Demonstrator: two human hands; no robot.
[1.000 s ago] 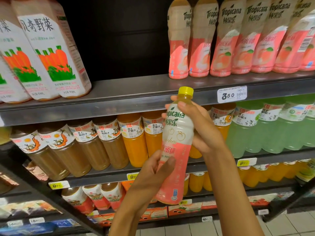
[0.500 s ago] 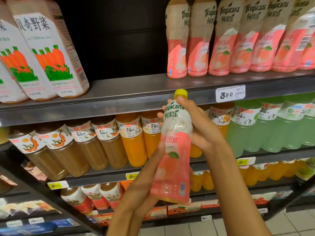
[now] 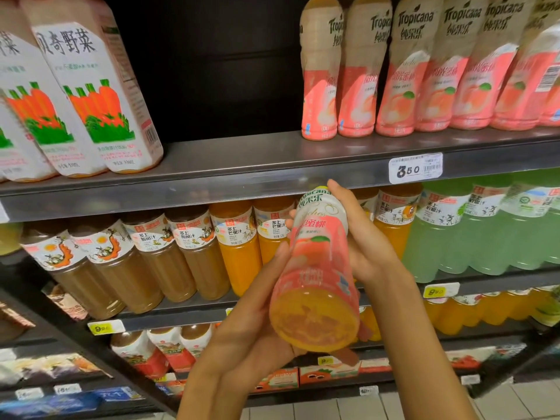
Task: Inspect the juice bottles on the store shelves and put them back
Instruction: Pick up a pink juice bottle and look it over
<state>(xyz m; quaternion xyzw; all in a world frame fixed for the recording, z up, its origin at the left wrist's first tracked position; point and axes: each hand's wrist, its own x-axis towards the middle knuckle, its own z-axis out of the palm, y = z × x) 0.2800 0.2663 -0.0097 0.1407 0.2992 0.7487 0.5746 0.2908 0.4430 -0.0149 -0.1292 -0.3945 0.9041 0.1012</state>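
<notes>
I hold a pink Tropicana peach juice bottle in both hands in front of the shelves. It is tipped with its orange base toward me and its cap end pointing away. My left hand cups its lower part from the left and below. My right hand wraps round its upper part from the right, fingers over the neck. The cap is hidden. A row of matching peach bottles stands on the top shelf at the right.
Carrot juice cartons stand at the top left, with a dark gap between them and the peach bottles. The middle shelf carries brown, orange and green bottles. Lower shelves hold smaller bottles and cartons. A 3.50 price tag sits on the shelf edge.
The bottle has tipped from near upright so that its base faces me and its cap points at the shelf. My left hand slid under the base; my right hand stays at the neck.
</notes>
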